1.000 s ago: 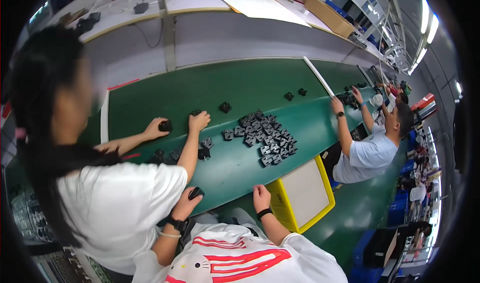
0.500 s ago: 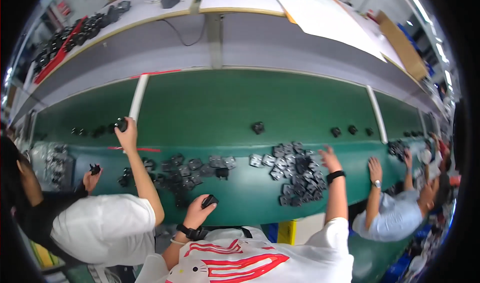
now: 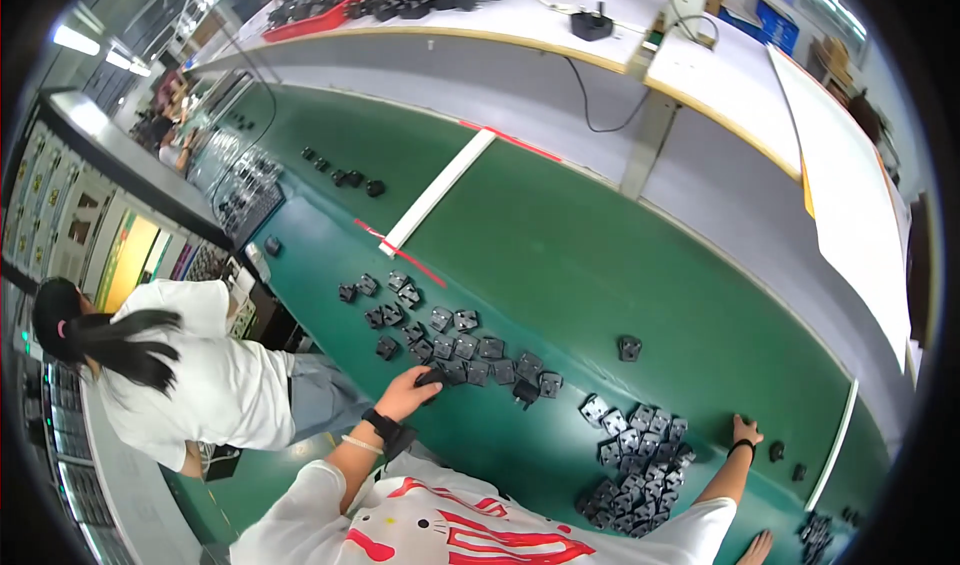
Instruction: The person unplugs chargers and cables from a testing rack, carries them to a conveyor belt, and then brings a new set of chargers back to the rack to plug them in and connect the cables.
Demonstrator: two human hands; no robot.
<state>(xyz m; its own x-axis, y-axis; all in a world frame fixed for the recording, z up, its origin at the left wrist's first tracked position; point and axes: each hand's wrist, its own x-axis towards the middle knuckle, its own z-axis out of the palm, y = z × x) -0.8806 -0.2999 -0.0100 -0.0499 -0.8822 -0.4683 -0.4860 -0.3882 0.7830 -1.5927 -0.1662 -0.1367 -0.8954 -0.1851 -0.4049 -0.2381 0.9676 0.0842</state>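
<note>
In my left hand (image 3: 405,395) I grip a black plug adapter (image 3: 430,379), its dark end showing past my fingertips near the front edge of the table. My right hand (image 3: 745,432) reaches far to the right onto the green belt. Its fingers curl downward and cover whatever is under them. Just beyond it sit two black plug adapters (image 3: 777,451). A loose group of black plug adapters (image 3: 465,347) lies ahead of my left hand, and a denser pile (image 3: 640,465) lies left of my right forearm. One single plug adapter (image 3: 629,348) rests on the belt between.
A white divider strip (image 3: 440,193) crosses the belt, with red tape at its ends; another (image 3: 833,445) stands at the right. Above runs a white shelf (image 3: 740,95). A person in a white shirt (image 3: 200,365) stands at left. Another person's hand (image 3: 757,548) is at lower right.
My view has swung left and tilted. My right hand has gone from above the pile to the belt, where one of three adapters is now covered. The neighbour's arm has left the belt.
</note>
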